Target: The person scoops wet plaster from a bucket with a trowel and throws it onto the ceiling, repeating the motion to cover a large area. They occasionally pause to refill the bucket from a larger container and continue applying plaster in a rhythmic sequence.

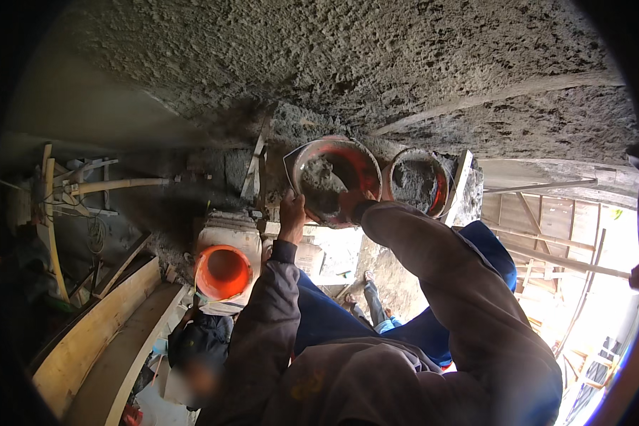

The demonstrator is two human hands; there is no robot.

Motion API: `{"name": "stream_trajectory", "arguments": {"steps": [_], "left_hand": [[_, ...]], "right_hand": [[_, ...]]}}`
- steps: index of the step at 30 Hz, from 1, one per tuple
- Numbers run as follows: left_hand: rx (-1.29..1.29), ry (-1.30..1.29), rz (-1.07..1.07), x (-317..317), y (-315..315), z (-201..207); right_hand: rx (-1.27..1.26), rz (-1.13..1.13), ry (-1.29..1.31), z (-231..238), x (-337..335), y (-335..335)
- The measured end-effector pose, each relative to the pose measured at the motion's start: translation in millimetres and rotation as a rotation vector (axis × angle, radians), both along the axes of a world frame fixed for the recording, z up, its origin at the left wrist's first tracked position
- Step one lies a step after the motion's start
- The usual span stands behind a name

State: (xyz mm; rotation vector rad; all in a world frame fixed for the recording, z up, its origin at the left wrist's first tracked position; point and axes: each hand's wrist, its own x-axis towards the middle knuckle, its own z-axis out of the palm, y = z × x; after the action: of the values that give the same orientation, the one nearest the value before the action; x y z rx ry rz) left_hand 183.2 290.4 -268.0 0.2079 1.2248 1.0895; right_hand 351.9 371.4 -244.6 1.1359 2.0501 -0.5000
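Observation:
A round bucket [368,165], red inside and crusted with grey, stands before me with wet grey mortar [321,177] in it. Closed around its near left edge, beside the thin wire handle, is my left hand [292,216]. My right hand [351,204] grips the near rim; its fingertips are partly hidden at the bucket's edge. Just right of this bucket is a second red bucket [444,190], also with grey mortar inside, which neither hand touches.
A rough mortar-coated surface [348,71] spans the top. An orange bucket [224,272] stands lower left, near a person in dark clothing [200,341]. Long wooden boards [110,341] lie at left. Below, another person's legs [374,298] show. Timber framing [547,234] stands at right.

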Motion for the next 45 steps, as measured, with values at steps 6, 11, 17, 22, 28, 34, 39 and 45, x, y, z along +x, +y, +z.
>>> {"name": "stream_trajectory", "arguments": {"steps": [6, 11, 17, 22, 28, 34, 39, 45], "left_hand": [[0.005, -0.089, 0.087, -5, -7, -10], [-0.015, -0.008, 0.02, -6, -10, -17], [-0.007, 0.046, 0.049, 0, -9, -16], [0.035, 0.039, 0.057, 0, -7, -14], [0.04, 0.021, 0.012, -4, -5, -4], [0.061, 0.024, 0.013, -5, -10, 3], [-0.041, 0.043, 0.091, 1, -9, 0], [0.027, 0.024, 0.069, -3, -10, 5]], "right_hand": [[-0.202, 0.109, 0.138, 53, 0, 16], [0.196, 0.484, 0.342, 79, 13, 57], [0.39, 0.222, -0.014, 54, -5, 77], [0.357, 0.123, -0.18, 9, -28, 28], [0.26, 0.254, -0.165, -1, -20, -8], [0.192, 0.333, -0.069, 55, -2, 11], [0.291, 0.137, 0.234, 97, -9, 78], [0.284, 0.445, -0.325, 75, -28, 73]]}}
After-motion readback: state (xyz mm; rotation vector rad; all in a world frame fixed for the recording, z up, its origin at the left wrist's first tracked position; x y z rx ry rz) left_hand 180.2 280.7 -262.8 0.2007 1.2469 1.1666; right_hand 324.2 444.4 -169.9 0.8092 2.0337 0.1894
